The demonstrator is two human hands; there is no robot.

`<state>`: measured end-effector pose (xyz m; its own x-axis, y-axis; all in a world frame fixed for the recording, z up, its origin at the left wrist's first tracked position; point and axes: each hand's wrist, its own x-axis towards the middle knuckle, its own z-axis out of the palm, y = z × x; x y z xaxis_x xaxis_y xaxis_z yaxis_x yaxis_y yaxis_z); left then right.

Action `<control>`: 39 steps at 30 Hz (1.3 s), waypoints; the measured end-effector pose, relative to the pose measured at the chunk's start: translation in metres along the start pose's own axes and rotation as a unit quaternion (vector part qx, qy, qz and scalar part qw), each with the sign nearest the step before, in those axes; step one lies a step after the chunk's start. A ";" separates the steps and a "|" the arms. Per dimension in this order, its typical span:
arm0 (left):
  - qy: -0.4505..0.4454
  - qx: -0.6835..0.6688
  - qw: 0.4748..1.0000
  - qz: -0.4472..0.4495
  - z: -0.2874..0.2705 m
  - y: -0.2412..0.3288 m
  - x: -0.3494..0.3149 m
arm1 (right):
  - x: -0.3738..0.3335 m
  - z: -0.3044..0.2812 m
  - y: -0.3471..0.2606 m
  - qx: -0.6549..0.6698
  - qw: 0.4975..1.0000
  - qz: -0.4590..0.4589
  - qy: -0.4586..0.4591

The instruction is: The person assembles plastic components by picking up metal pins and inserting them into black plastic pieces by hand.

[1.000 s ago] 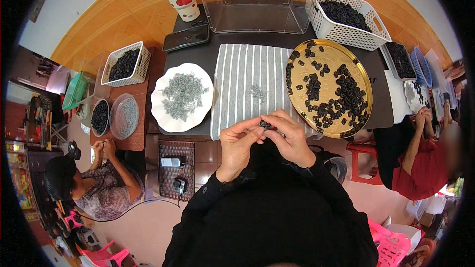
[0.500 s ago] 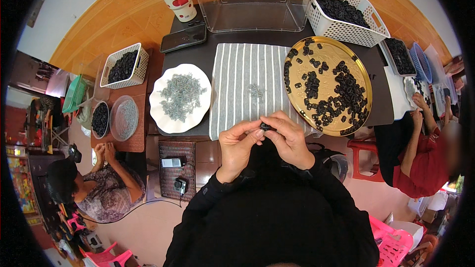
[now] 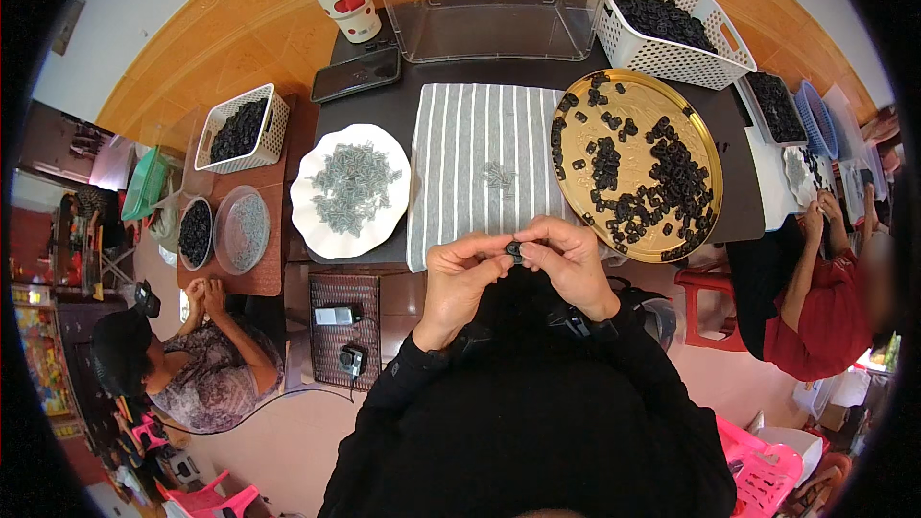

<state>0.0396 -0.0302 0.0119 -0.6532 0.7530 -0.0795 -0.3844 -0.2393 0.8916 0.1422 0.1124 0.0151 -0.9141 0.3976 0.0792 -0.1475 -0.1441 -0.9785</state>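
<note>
A small black part is held at the centre of the frame, pinched between thumb and fingers by both the left hand and the right hand, near the lower edge of a grey striped cloth. Whether any metal is fitted in it cannot be told. Slender metal pieces are heaped on the cloth above the hands; more are piled on a white scalloped plate, left of centre. Black pieces are scattered across a gold tray, right of centre. With only fingertips engaged, the part could be lost by a slip and hidden against the dark clothing below; the heap could be scattered by a brushing knuckle, or the tray jolted by the right hand.
</note>
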 end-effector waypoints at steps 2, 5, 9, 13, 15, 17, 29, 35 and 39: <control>-0.004 0.016 1.000 -0.002 0.000 0.001 -0.001 | 0.001 0.001 -0.003 -0.025 0.999 -0.016 0.015; -0.007 0.017 1.000 0.003 0.001 0.001 -0.001 | 0.002 0.002 -0.003 -0.053 0.997 -0.039 0.035; 0.004 0.004 1.000 -0.011 -0.001 -0.002 -0.001 | 0.003 0.000 0.000 -0.079 0.996 -0.026 0.023; 0.008 0.002 1.000 -0.017 -0.001 -0.002 0.000 | 0.004 0.001 -0.003 -0.048 0.999 -0.005 0.005; 0.011 0.003 1.000 -0.022 -0.002 -0.002 0.000 | 0.004 0.001 -0.003 -0.043 0.999 -0.011 0.004; 0.013 0.003 1.000 -0.028 -0.003 -0.002 0.000 | 0.006 0.000 -0.004 -0.052 0.998 -0.020 -0.001; 0.040 -0.037 0.998 0.017 0.002 -0.009 -0.001 | 0.005 0.002 -0.002 -0.080 0.994 -0.071 -0.018; 0.025 -0.039 0.998 0.046 0.004 -0.010 -0.002 | 0.001 0.008 -0.003 -0.154 0.979 -0.135 0.006; 0.026 -0.036 0.998 0.054 0.005 -0.010 -0.002 | -0.001 0.012 -0.003 -0.200 0.965 -0.170 0.028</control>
<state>0.0480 -0.0266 0.0051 -0.7262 0.6874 -0.0092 -0.3547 -0.3632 0.8616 0.1392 0.1020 0.0200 -0.8155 0.4103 0.4083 -0.2669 0.3593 -0.8942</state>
